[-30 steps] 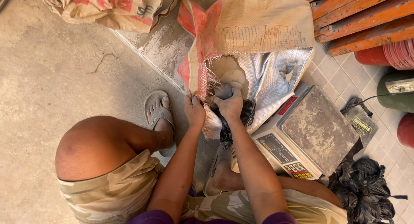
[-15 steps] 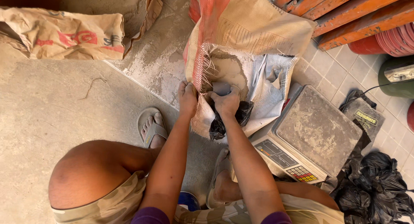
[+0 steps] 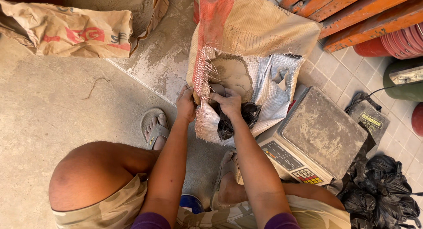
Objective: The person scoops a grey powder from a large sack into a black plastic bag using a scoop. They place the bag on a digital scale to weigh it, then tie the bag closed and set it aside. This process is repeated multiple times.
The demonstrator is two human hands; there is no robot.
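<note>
**Hands at the mouth of an open powder sack**

While a person squats on a dusty concrete floor [image 3: 53, 119], a large woven sack [image 3: 251, 39] fills the upper middle of the frame, its mouth folded open to show grey powder [image 3: 233, 74] inside. At right of centre sits a dust-caked electronic scale [image 3: 324, 132], its keypad facing the squatting person. A crumpled paper sack [image 3: 66, 30] lies at upper left, orange-painted beams [image 3: 352, 11] cross the upper right corner, and a heap of black plastic bags [image 3: 383, 189] fills the lower right. Both feet wear sandals: one [image 3: 154, 130] left of centre, the other partly hidden beneath the right forearm. At the sack's frayed lower edge, the left hand [image 3: 186, 104] is clenched on the woven rim, pinching it open. Just beside it, the right hand [image 3: 228, 103] grips the top of a small black plastic bag [image 3: 235, 119], which hangs within the sack's mouth, below the powder, at the centre of the frame.
</note>
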